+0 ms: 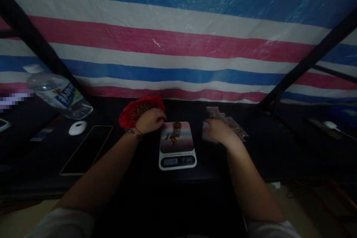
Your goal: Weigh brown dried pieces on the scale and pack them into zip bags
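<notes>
A white kitchen scale [177,160] stands on the black table. On its platform is a small clear cup [176,128] filled with brown dried pieces, and a few loose brown pieces [174,140] lie in front of it. My left hand [152,120], fingers curled together, is between a red plastic bag [125,116] of brown pieces and the scale's left edge; its fingertips are partly hidden. To the right of the scale, my right hand [219,130] pinches a small clear plastic bag [208,135], somewhat blurred. Beside it lie several filled zip bags [235,128].
A phone [87,150], a white earbud case [78,128] and a tilted clear bottle [60,91] are on the left. A striped plastic sheet [178,41] hangs behind the table, with dark slanted bars [304,59] at both sides. A white cable [331,124] is at far right.
</notes>
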`<state>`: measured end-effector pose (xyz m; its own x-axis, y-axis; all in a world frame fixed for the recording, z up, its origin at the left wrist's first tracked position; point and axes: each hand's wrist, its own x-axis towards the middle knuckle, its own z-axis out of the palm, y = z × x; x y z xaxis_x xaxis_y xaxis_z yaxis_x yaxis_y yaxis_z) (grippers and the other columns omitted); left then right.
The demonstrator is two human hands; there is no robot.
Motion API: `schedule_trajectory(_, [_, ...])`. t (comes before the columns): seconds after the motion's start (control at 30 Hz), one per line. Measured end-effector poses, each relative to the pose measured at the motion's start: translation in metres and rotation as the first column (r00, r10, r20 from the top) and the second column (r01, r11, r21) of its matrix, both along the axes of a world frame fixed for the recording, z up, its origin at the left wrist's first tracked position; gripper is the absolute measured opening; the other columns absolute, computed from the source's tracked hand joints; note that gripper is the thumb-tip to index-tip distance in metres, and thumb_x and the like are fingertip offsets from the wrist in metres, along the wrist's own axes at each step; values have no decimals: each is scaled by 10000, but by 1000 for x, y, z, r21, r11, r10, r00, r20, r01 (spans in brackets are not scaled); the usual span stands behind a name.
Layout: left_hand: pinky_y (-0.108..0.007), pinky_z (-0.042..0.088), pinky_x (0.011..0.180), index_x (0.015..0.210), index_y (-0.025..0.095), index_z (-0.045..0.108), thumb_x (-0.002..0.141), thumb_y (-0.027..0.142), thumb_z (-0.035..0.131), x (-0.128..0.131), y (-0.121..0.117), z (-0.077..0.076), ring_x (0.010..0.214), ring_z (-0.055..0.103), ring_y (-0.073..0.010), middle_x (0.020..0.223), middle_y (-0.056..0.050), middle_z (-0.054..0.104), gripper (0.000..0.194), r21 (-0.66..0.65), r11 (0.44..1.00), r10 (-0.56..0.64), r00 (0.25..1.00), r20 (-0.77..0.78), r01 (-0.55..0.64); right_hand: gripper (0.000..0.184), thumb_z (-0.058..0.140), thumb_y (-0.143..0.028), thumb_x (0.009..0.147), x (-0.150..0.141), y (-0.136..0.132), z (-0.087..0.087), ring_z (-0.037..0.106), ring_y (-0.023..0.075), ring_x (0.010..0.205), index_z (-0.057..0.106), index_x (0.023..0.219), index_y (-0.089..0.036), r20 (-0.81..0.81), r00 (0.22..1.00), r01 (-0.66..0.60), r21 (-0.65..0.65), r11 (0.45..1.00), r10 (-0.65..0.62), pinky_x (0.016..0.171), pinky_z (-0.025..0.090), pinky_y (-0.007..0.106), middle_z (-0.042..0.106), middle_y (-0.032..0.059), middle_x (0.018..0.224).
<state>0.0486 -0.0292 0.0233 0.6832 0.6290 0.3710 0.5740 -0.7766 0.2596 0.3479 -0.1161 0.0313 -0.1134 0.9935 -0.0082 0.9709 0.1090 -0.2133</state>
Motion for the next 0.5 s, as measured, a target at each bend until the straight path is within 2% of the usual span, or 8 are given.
schedule_trajectory(0.1, [-321, 461, 835, 814, 178, 669, 745, 135, 465, -7, -2, -5, 857, 593, -178, 848, -40, 668, 219, -33, 998, -49, 999, 17, 49, 238, 547, -203, 775, -7, -31, -8, 642, 282, 907, 654, 980, -148, 180, 983, 45, -70, 997, -32, 774, 461, 353, 682, 163, 966])
schedule_trajectory(0.23, [-324, 471, 802, 839, 175, 669, 747, 159, 478, -9, -3, -5, 834, 600, -180, 847, -46, 672, 213, -25, 999, -26, 997, 71, 28, 304, 466, -109, 799, -17, -54, -24, 651, 276, 898, 611, 1067, -127, 312, 949, 48, -43, 998, -33, 750, 472, 346, 657, 190, 1023])
schedule_trajectory(0.33, [-326, 470, 799, 882, 176, 675, 754, 177, 488, -5, -7, -4, 841, 605, -184, 861, -52, 676, 227, -24, 999, -35, 995, 89, 37, 311, 405, -63, 825, -17, -59, -28, 670, 247, 817, 616, 1043, -131, 345, 938, 45, -41, 998, -29, 701, 479, 318, 670, 188, 979])
schedule_trajectory(0.5, [-329, 470, 785, 908, 171, 681, 749, 181, 493, -2, -13, -4, 823, 606, -182, 847, -53, 677, 247, -4, 997, -75, 991, 113, 76, 239, 420, -87, 844, -9, -62, -23, 672, 239, 771, 651, 856, -145, 323, 945, -18, -101, 995, 50, 658, 471, 299, 690, 146, 834])
